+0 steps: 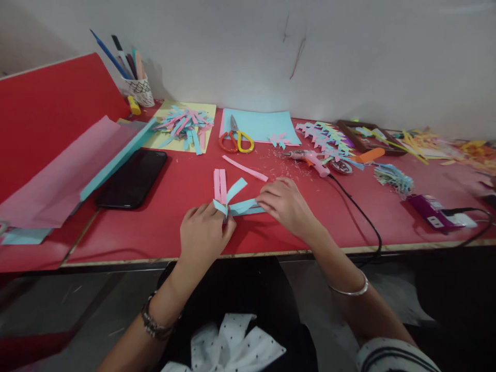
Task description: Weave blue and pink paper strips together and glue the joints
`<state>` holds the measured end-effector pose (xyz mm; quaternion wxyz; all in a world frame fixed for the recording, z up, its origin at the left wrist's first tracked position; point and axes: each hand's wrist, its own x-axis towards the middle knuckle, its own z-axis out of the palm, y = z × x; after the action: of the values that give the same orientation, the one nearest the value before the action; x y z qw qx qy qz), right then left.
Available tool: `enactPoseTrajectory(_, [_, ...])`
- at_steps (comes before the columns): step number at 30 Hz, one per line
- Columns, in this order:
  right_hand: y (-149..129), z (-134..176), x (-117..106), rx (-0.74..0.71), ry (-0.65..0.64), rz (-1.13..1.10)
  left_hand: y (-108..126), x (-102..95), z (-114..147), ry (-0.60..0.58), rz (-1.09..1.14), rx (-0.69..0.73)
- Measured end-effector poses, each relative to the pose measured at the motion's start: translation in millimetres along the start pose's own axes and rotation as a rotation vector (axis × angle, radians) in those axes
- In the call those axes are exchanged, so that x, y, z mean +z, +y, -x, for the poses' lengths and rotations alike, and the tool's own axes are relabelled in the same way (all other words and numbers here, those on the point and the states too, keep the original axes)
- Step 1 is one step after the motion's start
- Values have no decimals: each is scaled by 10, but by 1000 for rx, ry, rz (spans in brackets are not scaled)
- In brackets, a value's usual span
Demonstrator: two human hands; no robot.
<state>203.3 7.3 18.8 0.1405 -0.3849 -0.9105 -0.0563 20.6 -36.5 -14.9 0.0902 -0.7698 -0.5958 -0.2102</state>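
My left hand [205, 230] pinches the crossing point of several pink paper strips [220, 185] and light-blue paper strips [242, 207], just above the front of the red table. The pink strips point away from me, and the blue ones fan out to the right. With closed fingers, my right hand [287, 204] grips the right-hand ends of the blue strips. One loose pink strip [245, 168] lies flat beyond my hands. Behind it rest scissors [235, 142] with red and yellow handles. To the right lies a pink glue gun [310, 160] with a black cord.
A black phone [132, 178] and folded pink paper [62, 170] lie at the left. Farther back are a pen cup [139, 92], a heap of cut strips [186, 124] and blue sheets [259, 124]. A purple power box [434, 211] sits right, beside a paper tassel [394, 178].
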Motion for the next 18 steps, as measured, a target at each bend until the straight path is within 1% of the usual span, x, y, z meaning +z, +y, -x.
enactPoseTrajectory(3, [-74,-99,-48,-17,85,49,-3,-11,3,-1,20,4])
enactPoseTrajectory(5, [-133,-180,-62,-38,101,66,-4,-17,3,-2,32,-3])
enactPoseTrajectory(9, [-234,-301,-80,-115,66,79,4,-21,-10,9,21,-30])
enactPoseTrajectory(12, [-274,-322,-117,-161,51,98,18,-25,-29,13,7,-40])
enactPoseTrajectory(18, [-340,-317,-216,-134,19,170,32,-36,-44,-6,3,-43])
